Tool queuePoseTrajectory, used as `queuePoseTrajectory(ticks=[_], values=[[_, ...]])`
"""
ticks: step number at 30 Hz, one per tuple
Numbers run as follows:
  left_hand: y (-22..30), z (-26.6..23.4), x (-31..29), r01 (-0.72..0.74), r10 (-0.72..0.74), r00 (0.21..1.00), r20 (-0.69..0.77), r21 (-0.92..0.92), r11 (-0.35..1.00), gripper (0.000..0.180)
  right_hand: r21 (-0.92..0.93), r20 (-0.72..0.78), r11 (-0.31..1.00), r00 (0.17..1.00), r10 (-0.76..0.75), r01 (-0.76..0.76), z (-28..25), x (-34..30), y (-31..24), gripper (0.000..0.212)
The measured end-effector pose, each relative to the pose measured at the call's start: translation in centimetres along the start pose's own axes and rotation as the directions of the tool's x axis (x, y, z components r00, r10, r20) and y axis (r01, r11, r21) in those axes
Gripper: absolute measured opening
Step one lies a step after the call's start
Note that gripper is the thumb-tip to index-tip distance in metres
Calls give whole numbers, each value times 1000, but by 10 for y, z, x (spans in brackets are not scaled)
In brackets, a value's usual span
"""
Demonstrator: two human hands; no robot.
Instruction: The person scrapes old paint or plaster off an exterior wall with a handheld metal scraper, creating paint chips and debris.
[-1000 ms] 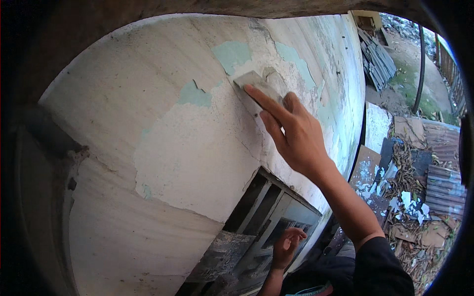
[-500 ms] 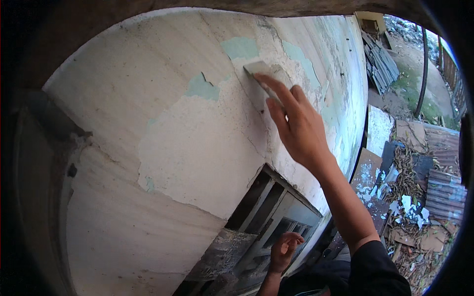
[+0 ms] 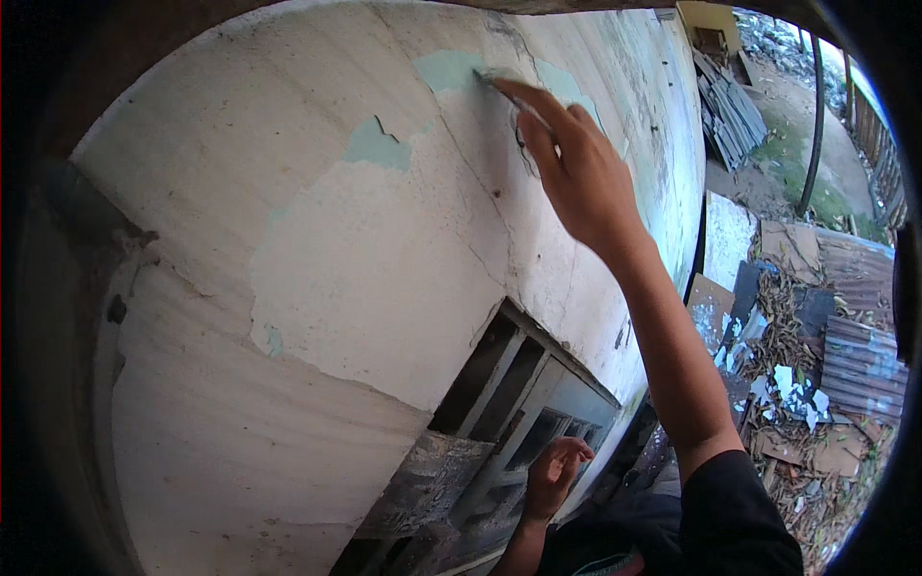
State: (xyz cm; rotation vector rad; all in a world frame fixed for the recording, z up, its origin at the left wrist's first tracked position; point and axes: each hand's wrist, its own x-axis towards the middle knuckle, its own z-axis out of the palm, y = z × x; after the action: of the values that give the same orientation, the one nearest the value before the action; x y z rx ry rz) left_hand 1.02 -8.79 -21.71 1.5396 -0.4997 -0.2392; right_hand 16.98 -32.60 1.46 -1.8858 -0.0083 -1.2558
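In the head view, the right hand (image 3: pixel 581 168) is gripping a flat scraper (image 3: pixel 496 74) high on the wall (image 3: pixel 336 278), index finger lying along it, thumb bent below. The scraper is showing nearly edge-on, its tip sitting at the upper green patch (image 3: pixel 444 70); whether it is pressing there cannot be told. The left hand (image 3: pixel 557 472) is hanging low before the window (image 3: pixel 538 379), fingers loosely curled, with nothing visible in its hold.

Risks, in this inspector's judgement: the fingertip is sitting close to the scraper's front end, so a slip could be scraping skin on rough plaster. A crack (image 3: pixel 468 165) is running down beside the bare area; prying near it could be loosening a larger piece. The arm is stretching far up, so tiring could be weakening the grip. Loose flakes (image 3: pixel 788 384) are littering the ground, possibly making footing unsure.
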Motion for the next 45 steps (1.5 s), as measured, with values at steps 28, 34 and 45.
queuePoseTrajectory(ticks=[28, 34, 45], values=[[-8, 1, 2, 39, -39, 999, -36, -7, 999, 16, -23, -7, 996, 996, -91, 91, 0, -13, -8, 34], [-4, 4, 7, 58, -58, 998, -2, 20, 998, 15, -41, -72, 989, 987, -145, 142, 0, 6, -9, 36], [-6, 4, 10, 23, -26, 998, 63, 37, 999, 18, 7, -32, 995, 994, -100, 101, 6, 0, -19, 36]])
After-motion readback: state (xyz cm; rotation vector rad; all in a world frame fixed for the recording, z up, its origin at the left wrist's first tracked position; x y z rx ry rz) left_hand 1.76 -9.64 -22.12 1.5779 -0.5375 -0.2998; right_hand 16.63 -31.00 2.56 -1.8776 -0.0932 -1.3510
